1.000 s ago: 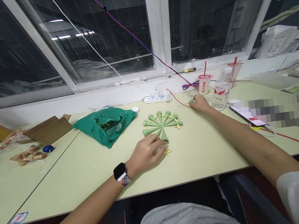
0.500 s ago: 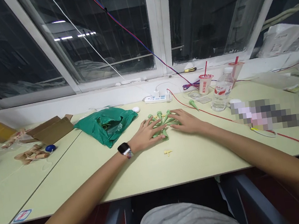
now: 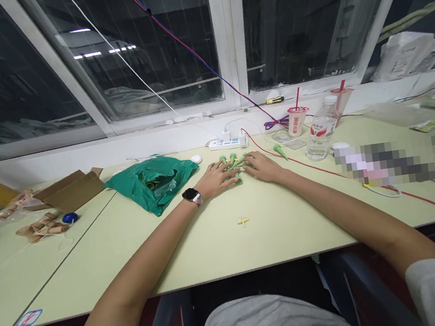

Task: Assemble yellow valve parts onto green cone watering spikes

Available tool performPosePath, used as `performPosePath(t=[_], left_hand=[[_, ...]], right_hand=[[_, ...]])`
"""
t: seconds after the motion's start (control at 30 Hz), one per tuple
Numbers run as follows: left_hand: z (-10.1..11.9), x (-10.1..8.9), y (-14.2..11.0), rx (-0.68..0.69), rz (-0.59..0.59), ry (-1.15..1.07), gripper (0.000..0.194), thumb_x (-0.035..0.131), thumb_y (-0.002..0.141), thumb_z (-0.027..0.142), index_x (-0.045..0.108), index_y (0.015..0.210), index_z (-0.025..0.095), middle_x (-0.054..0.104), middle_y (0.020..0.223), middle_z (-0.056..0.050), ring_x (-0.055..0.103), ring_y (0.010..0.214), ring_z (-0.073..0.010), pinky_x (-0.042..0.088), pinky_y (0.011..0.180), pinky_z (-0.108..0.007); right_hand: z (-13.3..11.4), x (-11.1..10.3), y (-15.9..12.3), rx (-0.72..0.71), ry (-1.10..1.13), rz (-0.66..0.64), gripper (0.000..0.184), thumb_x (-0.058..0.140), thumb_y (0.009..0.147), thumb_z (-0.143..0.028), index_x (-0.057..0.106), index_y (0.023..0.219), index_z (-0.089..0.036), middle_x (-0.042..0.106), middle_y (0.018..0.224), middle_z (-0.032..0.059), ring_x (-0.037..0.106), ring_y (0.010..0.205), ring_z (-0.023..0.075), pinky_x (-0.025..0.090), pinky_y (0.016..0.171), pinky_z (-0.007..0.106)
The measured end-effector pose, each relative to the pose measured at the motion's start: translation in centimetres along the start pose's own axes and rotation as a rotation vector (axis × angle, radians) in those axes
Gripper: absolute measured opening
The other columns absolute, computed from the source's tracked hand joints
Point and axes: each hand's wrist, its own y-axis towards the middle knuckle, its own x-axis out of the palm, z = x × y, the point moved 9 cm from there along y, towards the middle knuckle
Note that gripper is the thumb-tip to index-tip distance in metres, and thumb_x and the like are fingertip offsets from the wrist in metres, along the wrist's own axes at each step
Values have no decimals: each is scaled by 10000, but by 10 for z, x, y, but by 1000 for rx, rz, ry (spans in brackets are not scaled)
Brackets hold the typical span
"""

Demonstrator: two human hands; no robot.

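Several light green plastic cones point(image 3: 233, 159) with round caps lie in a bunch on the pale table, bits of yellow among them. My left hand point(image 3: 219, 178) lies over the left side of the bunch with its fingers stretched out. From the right, my right hand point(image 3: 264, 167) rests against the same bunch, fingers spread. Both hands hide much of the cones. A lone green cone point(image 3: 280, 151) lies apart, beyond my right hand. Nearer to me is a small yellow T-shaped plastic piece point(image 3: 243, 222).
Left of my hands lies a torn green plastic bag point(image 3: 153, 174). Farther left are a cardboard box point(image 3: 71, 193) and wooden toys with a blue ball point(image 3: 70, 217). A power strip point(image 3: 228, 143), drink cup point(image 3: 297, 121), water bottle point(image 3: 320, 133) and red cable point(image 3: 314, 165) are behind and right.
My right hand left the lone cone and came back to the bunch. Both hands closed in from the sides, pushing the fanned-out cones together and slightly away from me. The yellow piece stayed put.
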Motion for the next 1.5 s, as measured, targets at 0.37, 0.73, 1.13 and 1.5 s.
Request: performPosePath(t=[0.37,0.73,1.13,1.5], left_hand=[[2,-36,-39,-52,245,-155,463,400,1115,441,638,1403,167,650,1394,-161,561,1318,-300,420,1163,-492],[21,-34,-41,55,224,-86,381,499,1065,389,636,1337,161,655,1319,-167,574,1256,-318,454,1101,-499],[45,-35,-37,117,183,-125,446,540,1041,455,612,1385,181,676,1285,-156,584,1242,-338,463,1099,-529],[32,-49,-44,-55,438,-406,475,468,1095,420,510,1501,177,671,1363,-165,658,1208,-277,504,1074,-463]], right_hand=[[-69,-10,-21,-319,83,-27,499,585,873,-76,684,1346,-197,700,1337,141,564,1329,326,444,1174,571],[-81,-10,-23,-269,132,-30,251,669,904,-209,672,1155,-206,716,1150,124,642,1126,303,534,1027,477],[-81,-7,-23,-289,267,29,221,586,943,-138,711,1113,-208,746,1110,118,685,1084,282,563,991,477],[-53,-13,-22,249,1056,303,339,788,869,-468,685,1101,-243,758,1049,57,737,1027,228,605,988,425]])
